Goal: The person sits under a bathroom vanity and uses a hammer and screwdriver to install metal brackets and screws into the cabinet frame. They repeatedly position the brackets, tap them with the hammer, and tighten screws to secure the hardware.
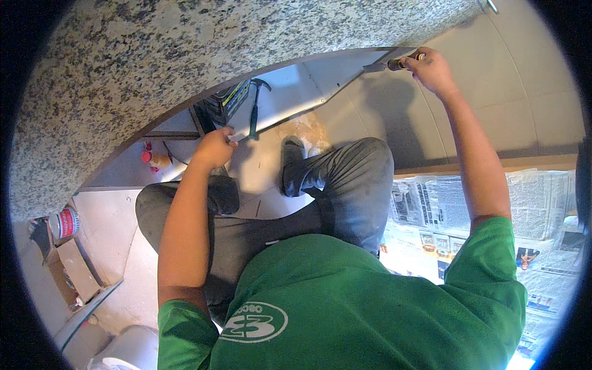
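My right hand (430, 71) is raised at the far right and closed round the dark handle of a putty knife (394, 64). The flat blade points left, close to where the tiled wall meets the white cabinet, just under the countertop edge. My left hand (214, 148) hovers over my left leg near the cabinet opening, with thumb and fingertip apart and nothing visible in it. A claw hammer (254, 114) with a dark green handle lies just beyond it on the cabinet base, beside a black and yellow box (228, 102).
A speckled granite countertop (154, 55) overhangs the low cabinet. A bottle with a red cap (155, 158) is at its left. Newspaper (481, 203) lies at right beside the tiled wall (468, 98). A can (65, 222) and a white cylindrical container (132, 351) stand at left.
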Action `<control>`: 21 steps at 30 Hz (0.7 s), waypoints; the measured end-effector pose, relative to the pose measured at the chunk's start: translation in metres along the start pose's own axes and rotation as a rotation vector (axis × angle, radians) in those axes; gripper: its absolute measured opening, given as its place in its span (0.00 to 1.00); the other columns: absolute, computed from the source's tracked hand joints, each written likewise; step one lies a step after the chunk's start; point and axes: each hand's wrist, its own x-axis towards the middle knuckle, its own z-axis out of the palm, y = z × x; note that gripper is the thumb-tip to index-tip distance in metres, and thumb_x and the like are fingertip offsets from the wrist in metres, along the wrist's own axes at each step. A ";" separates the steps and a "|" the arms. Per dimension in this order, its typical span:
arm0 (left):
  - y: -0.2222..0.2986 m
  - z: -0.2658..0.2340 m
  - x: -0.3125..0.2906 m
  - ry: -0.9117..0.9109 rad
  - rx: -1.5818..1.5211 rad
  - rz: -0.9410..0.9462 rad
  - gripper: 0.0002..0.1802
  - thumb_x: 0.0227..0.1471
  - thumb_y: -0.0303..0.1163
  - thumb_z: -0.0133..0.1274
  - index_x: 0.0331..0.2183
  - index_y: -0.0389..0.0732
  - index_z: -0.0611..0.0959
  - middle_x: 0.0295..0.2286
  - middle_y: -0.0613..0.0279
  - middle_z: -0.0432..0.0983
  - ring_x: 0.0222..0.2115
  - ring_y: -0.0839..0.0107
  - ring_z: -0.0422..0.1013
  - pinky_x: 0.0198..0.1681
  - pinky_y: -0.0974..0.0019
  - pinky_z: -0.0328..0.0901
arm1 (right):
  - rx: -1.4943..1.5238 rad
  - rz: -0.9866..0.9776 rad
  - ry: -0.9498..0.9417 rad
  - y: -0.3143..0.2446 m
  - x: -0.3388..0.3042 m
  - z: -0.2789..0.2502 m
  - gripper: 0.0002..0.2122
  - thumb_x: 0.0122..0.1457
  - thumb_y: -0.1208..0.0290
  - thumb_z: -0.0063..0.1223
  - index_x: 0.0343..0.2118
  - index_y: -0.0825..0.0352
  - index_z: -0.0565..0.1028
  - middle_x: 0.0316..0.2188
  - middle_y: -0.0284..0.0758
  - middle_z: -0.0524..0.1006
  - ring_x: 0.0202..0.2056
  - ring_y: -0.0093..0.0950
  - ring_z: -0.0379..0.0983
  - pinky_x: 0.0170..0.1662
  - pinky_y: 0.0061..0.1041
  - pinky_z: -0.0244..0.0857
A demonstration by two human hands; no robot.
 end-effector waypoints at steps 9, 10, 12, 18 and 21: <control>0.006 -0.002 0.001 -0.017 -0.034 0.005 0.22 0.54 0.37 0.57 0.50 0.39 0.79 0.39 0.44 0.81 0.43 0.50 0.77 0.47 0.57 0.69 | -0.075 0.015 -0.003 -0.001 0.020 -0.010 0.17 0.52 0.57 0.63 0.31 0.70 0.80 0.27 0.45 0.82 0.35 0.40 0.80 0.42 0.36 0.71; 0.008 -0.002 0.000 -0.026 -0.026 -0.004 0.22 0.55 0.37 0.57 0.50 0.39 0.79 0.40 0.44 0.81 0.43 0.50 0.77 0.47 0.57 0.69 | -0.084 0.006 0.019 0.000 0.022 -0.009 0.17 0.52 0.57 0.63 0.33 0.70 0.80 0.28 0.45 0.82 0.35 0.40 0.80 0.42 0.37 0.71; 0.012 -0.003 -0.001 -0.043 -0.011 -0.026 0.22 0.55 0.38 0.56 0.50 0.39 0.79 0.40 0.44 0.80 0.44 0.50 0.76 0.48 0.57 0.68 | -0.099 -0.014 0.063 0.002 0.024 -0.008 0.18 0.52 0.56 0.64 0.35 0.70 0.80 0.29 0.46 0.82 0.36 0.41 0.80 0.43 0.37 0.71; 0.011 -0.004 -0.001 -0.050 0.012 0.000 0.24 0.55 0.38 0.56 0.51 0.38 0.78 0.40 0.43 0.80 0.44 0.50 0.76 0.49 0.57 0.68 | -0.210 -0.102 0.093 -0.006 0.011 0.010 0.18 0.55 0.58 0.62 0.36 0.71 0.79 0.23 0.42 0.80 0.28 0.36 0.78 0.37 0.34 0.70; 0.009 -0.002 0.000 -0.055 0.011 0.009 0.24 0.55 0.39 0.57 0.51 0.37 0.77 0.40 0.43 0.80 0.44 0.49 0.76 0.49 0.56 0.68 | -0.214 -0.083 0.054 -0.003 0.021 0.004 0.19 0.54 0.57 0.62 0.38 0.71 0.79 0.25 0.43 0.80 0.30 0.37 0.79 0.38 0.35 0.71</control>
